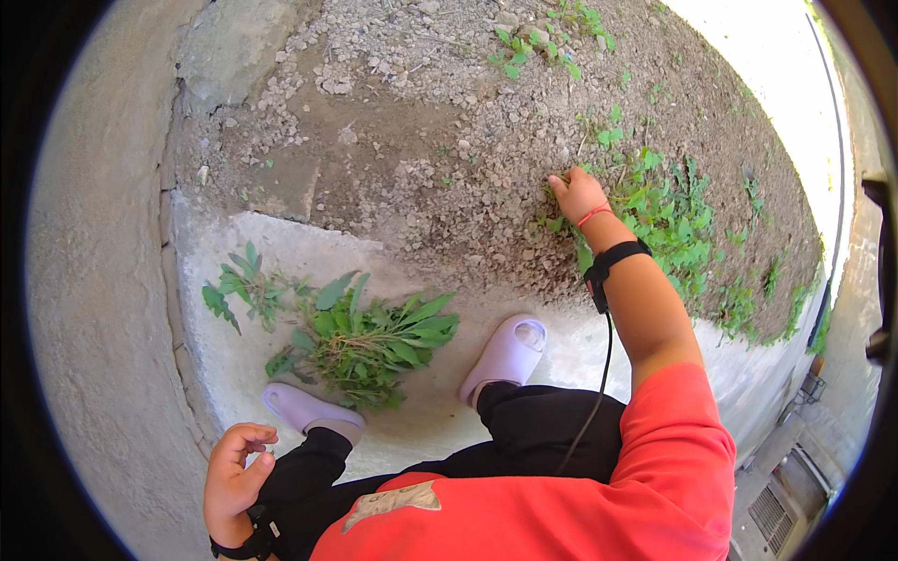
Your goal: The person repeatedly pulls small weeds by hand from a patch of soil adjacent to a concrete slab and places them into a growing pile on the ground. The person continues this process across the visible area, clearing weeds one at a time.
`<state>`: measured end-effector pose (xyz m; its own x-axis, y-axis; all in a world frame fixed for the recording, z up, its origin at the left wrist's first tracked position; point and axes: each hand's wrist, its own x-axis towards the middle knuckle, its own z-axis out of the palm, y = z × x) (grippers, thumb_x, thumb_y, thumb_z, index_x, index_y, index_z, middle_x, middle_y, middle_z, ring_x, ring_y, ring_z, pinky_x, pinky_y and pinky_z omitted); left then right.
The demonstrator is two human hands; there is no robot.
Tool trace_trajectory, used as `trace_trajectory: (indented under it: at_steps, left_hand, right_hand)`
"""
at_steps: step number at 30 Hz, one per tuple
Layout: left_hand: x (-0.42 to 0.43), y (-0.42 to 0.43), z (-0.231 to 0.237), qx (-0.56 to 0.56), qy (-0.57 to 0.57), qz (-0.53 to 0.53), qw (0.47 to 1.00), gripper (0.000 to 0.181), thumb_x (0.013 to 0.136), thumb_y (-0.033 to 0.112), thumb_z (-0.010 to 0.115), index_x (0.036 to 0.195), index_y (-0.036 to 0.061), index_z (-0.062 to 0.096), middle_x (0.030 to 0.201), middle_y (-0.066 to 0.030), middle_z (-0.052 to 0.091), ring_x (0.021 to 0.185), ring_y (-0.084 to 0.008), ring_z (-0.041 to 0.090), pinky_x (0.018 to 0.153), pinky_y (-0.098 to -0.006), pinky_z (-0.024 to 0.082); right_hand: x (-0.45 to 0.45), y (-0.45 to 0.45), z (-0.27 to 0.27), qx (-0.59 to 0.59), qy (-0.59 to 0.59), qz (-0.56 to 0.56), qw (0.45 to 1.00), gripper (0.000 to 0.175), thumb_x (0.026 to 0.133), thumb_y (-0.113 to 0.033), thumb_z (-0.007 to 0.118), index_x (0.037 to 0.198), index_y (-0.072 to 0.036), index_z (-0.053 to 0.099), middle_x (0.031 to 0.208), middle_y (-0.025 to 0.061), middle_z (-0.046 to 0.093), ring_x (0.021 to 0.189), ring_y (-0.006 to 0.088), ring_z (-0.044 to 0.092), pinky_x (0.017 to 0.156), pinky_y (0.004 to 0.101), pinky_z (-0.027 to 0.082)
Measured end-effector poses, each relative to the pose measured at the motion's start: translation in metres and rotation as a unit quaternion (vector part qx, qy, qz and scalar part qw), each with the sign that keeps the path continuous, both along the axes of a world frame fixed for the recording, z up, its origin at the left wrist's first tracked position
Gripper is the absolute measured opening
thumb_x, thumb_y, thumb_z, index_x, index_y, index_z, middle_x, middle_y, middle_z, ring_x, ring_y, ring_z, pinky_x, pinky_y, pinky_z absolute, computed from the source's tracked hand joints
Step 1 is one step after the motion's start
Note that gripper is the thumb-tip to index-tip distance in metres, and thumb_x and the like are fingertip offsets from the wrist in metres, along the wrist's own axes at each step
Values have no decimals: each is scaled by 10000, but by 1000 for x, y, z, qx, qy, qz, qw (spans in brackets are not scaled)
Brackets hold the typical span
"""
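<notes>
My right hand (581, 196) reaches down to the soil with thumb and fingers closed around a small weed (556, 223), mostly covered by the hand. Just right of that wrist grows a leafy patch of green weeds (673, 217). My left hand (238, 470) hovers over my left knee, empty, its fingers curled and apart from the thumb. Between my feet, a heap of pulled weeds (382, 340) lies on the concrete slab (295, 242). A smaller, looser bunch of uprooted plants (256, 287) lies left of it.
A bare earth bed (449, 182) with crumbly clods spreads ahead. More weeds (537, 49) grow at its far side. A concrete wall (105, 280) runs along the left. My feet wear lilac slippers (501, 354). A black cable (596, 400) hangs from my right wrist strap.
</notes>
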<state>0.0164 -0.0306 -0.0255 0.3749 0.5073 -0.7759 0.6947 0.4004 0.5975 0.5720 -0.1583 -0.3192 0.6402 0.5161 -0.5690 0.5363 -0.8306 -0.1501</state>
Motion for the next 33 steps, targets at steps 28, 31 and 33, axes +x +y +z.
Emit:
trace_trajectory:
  at_steps: [28,31,33]
  left_hand:
    - [-13,-1,1,8,-2,-1,1000,283,886,161,687,1106,3,603,1122,-101,620,1037,-194,613,883,-320,463]
    - [-12,-1,2,8,-4,8,1000,280,886,155,685,1108,3,605,1121,-102,622,1035,-194,614,882,-321,465]
    - [-12,-1,1,11,-12,5,1000,280,886,152,684,1109,2,606,1119,-103,622,1035,-195,615,881,-321,466]
  right_hand:
    - [44,-39,-17,46,-89,-5,995,325,923,-284,584,989,31,620,1079,294,642,1032,437,608,895,479,494]
    - [42,-32,-19,-3,-70,-26,997,305,911,-238,592,1063,27,609,1092,287,645,1069,410,614,901,465,506]
    - [41,-27,-15,-46,-72,11,996,315,895,-211,622,1106,22,594,1082,280,652,1067,401,624,898,453,518]
